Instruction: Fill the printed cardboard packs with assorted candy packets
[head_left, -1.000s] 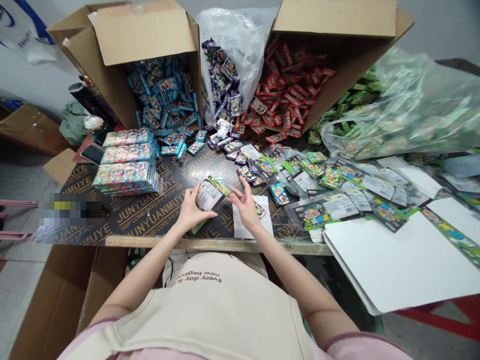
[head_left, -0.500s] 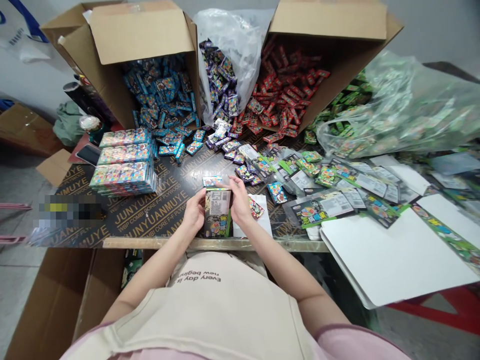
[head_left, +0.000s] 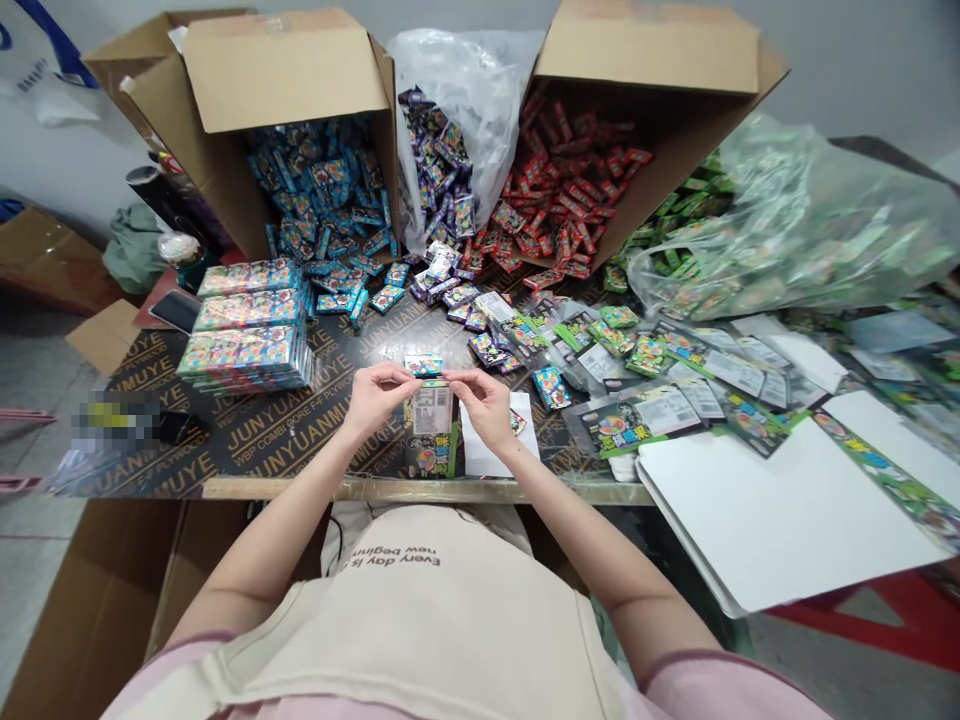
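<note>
A printed plastic pouch with a pale label and green-and-black artwork lies flat at the table's front edge. My left hand pinches the left side of its top edge, thumb and fingertips together. At the right side of that edge my right hand pinches it the same way, so the fingertips of both hands nearly meet. Just beyond them sits a small blue candy box. Beside my right wrist, a red box rests on a white sheet, partly hidden by the hand.
Wrapped candy packs are stacked at left. Behind stand a carton of blue boxes, a clear bag of purple ones and a carton of red ones. Flat pouches and white cards spread over the right side.
My hands have moved from the pouch's sides to its top edge, fingertips now pinching there. The pouch now lies flatter, with its label partly covered.
</note>
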